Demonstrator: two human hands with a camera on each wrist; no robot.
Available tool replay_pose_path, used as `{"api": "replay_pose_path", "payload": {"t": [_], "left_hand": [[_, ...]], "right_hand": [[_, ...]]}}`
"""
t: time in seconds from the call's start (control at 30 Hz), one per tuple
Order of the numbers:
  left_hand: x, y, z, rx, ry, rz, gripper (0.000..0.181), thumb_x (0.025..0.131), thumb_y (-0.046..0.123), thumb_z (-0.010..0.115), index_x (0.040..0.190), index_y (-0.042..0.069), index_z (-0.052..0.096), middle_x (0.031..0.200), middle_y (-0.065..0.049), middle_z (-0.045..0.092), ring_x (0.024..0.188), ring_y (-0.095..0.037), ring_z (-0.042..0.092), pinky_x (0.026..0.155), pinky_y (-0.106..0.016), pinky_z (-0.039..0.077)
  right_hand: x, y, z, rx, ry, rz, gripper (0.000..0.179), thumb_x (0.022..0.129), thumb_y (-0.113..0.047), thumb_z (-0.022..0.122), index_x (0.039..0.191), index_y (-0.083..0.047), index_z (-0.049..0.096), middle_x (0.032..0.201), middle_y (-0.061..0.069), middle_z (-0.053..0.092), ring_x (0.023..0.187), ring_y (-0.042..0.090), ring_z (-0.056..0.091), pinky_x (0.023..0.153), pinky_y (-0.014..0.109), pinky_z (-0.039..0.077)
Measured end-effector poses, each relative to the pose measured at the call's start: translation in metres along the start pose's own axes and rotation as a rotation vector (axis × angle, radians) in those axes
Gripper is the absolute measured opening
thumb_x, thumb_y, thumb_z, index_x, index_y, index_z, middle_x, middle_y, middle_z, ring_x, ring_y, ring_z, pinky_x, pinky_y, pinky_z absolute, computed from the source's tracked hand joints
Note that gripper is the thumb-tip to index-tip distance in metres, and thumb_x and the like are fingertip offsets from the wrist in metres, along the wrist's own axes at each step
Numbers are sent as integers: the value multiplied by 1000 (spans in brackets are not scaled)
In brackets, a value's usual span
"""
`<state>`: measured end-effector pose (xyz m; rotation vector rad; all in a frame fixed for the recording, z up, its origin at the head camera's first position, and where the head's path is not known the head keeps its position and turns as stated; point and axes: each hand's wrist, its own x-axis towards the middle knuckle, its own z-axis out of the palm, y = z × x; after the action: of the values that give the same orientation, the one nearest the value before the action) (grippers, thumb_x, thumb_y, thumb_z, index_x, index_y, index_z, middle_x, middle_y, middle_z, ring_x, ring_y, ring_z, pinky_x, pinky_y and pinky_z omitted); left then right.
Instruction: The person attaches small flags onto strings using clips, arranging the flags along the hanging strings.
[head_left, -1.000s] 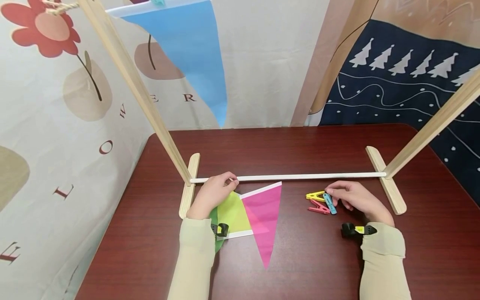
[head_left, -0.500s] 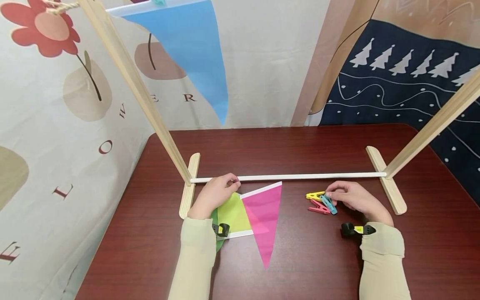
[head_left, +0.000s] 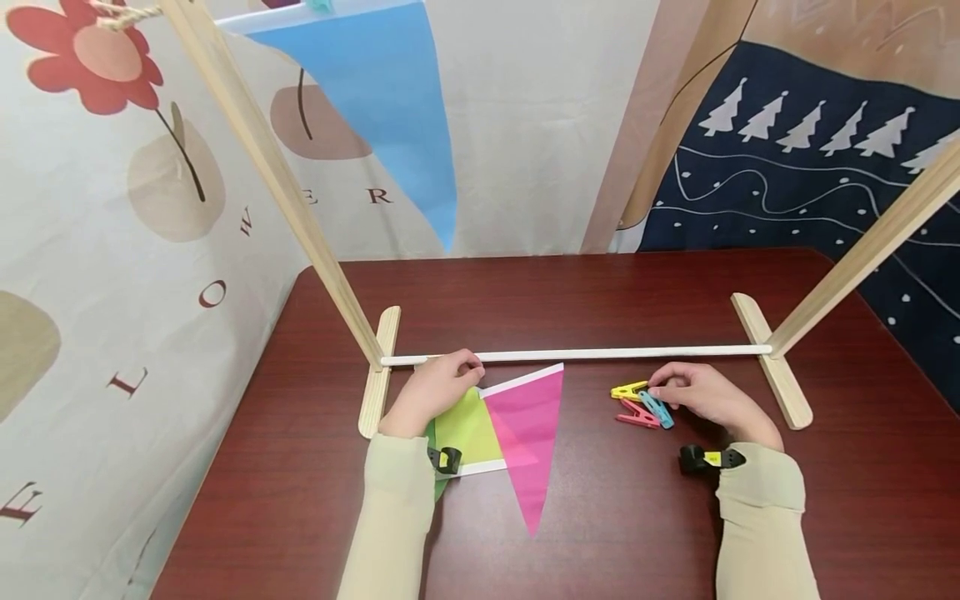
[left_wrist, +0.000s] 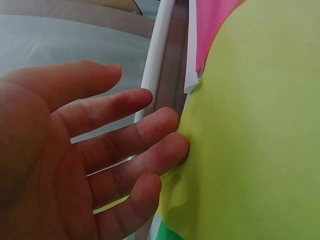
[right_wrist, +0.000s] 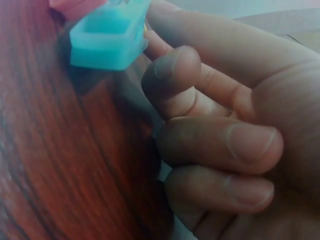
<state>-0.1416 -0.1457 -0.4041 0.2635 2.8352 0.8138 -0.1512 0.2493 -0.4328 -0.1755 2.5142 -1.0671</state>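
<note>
My left hand point(head_left: 437, 387) lies over the left part of a string of paper pennants, near the white rod. Its fingers are loosely bent, and the fingertips touch the yellow-green pennant point(left_wrist: 255, 125) in the left wrist view. Beside that is a pink pennant point(head_left: 528, 437); a green one point(head_left: 441, 487) is mostly covered. At the right, my right hand point(head_left: 708, 400) pinches the upper end of a blue clothespin point(head_left: 657, 410) between thumb and forefinger, its other fingers curled. A yellow clothespin point(head_left: 628, 391) and a red clothespin point(head_left: 637, 415) lie against it.
A wooden stand has a left post point(head_left: 300, 217), a right post point(head_left: 862, 242) and a low white rod point(head_left: 600, 354) between them. Behind the left post hangs a blue pennant point(head_left: 390, 100). Everything stands on a dark red table point(head_left: 600, 533) before printed cloths.
The blue clothespin has turned slightly and its upper end has shifted left under my right fingers. My left hand has slid a little to the right.
</note>
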Motion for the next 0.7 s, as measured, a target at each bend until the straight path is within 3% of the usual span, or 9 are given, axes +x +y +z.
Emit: {"api": "replay_pose_path", "payload": {"t": [0.7], "left_hand": [[-3,0,1,2,5,-10,18,90,33,55,103,23,63,86,6,61,77,-14,51,71,-30,42]], "right_hand": [[0,-7,2,-83,-8,-34,36,84,-38,64,102,-8,63,64,0,53,60,14,44,56,27,34]]}}
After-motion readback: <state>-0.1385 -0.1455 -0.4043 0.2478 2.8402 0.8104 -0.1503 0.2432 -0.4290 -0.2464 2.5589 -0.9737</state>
